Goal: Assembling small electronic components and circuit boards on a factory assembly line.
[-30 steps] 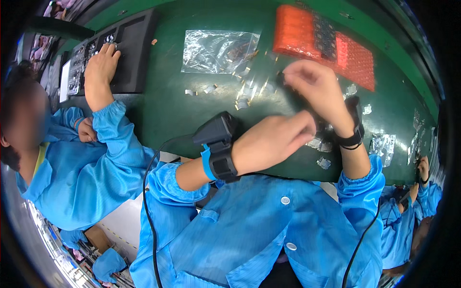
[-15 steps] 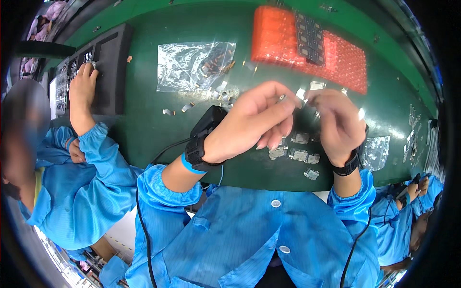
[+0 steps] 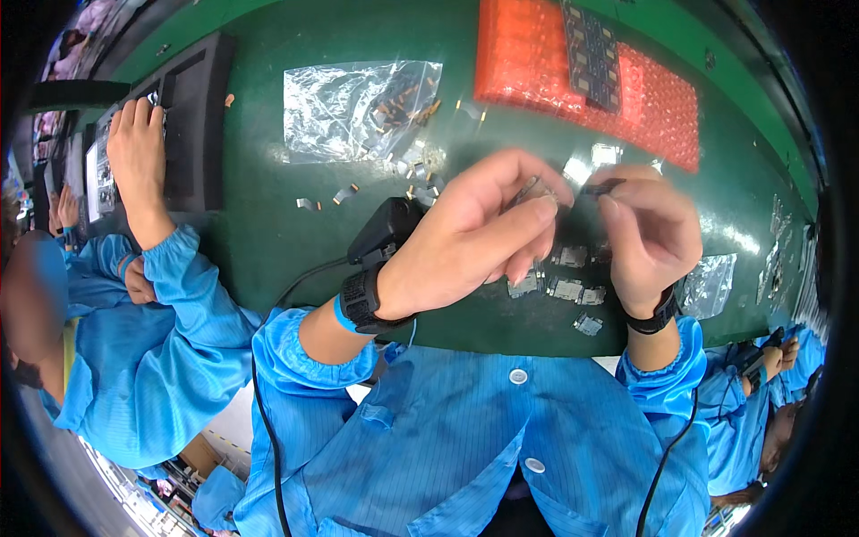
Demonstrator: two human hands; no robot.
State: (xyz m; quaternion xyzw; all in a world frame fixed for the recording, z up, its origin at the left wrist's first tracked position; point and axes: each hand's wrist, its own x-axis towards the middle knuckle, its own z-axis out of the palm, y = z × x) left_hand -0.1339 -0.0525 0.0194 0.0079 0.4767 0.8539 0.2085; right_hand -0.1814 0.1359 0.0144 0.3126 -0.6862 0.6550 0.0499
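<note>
My left hand (image 3: 474,233) is closed, with a small flat silvery part (image 3: 534,191) pinched between thumb and fingers. Across a narrow gap, my right hand (image 3: 658,228) pinches a small dark strip (image 3: 607,187) between thumb and forefinger; its exact kind is blurred. Several small silvery rectangular parts (image 3: 565,289) lie on the green table below and between my hands. Beyond my fingers is another silvery part (image 3: 607,154). Short flex cable pieces (image 3: 344,193) with copper-coloured ends are scattered left of my left hand.
A clear plastic bag (image 3: 327,112) holds more copper-coloured pieces. Red bubble wrap (image 3: 528,67) lies at the back with a dark circuit panel (image 3: 592,58) on it. A black device (image 3: 386,228) sits beside my left wrist. Left, a co-worker's hand (image 3: 139,148) works at a black foam tray (image 3: 210,134).
My right hand has shifted slightly right and down, and a dark strip now shows in its pinch. The silvery part shows more in my left hand. The view has shifted a little.
</note>
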